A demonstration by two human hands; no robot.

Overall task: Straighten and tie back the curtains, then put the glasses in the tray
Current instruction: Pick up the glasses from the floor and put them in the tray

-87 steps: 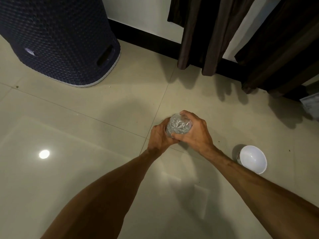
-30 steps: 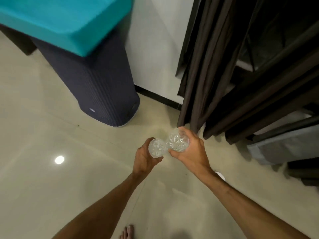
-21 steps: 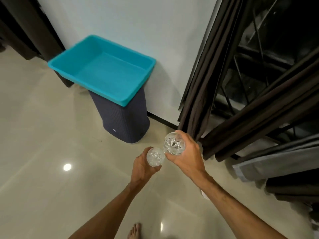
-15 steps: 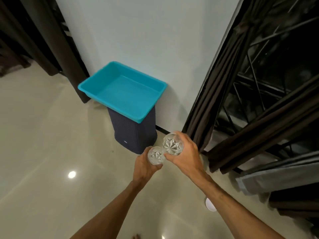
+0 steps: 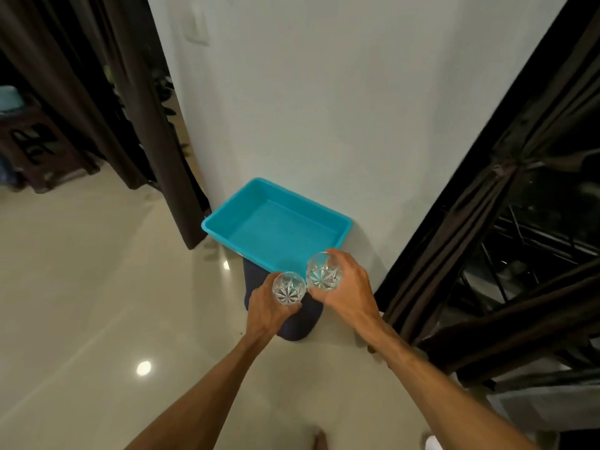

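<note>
Two cut glasses held mid-frame, rims touching: left hand (image 5: 266, 306) grips left glass (image 5: 288, 288), right hand (image 5: 349, 292) grips right glass (image 5: 324, 271). Teal tray (image 5: 227, 237) just above, on dark basket (image 5: 298, 326).

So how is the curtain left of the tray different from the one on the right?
The left curtain hangs loose and straight, while the right curtain is cinched by a tie partway up and fans out below it. The left curtain's hem ends beside the turquoise tray; the right curtain's lower end is hidden behind the arm. Both are dark brown.
</note>
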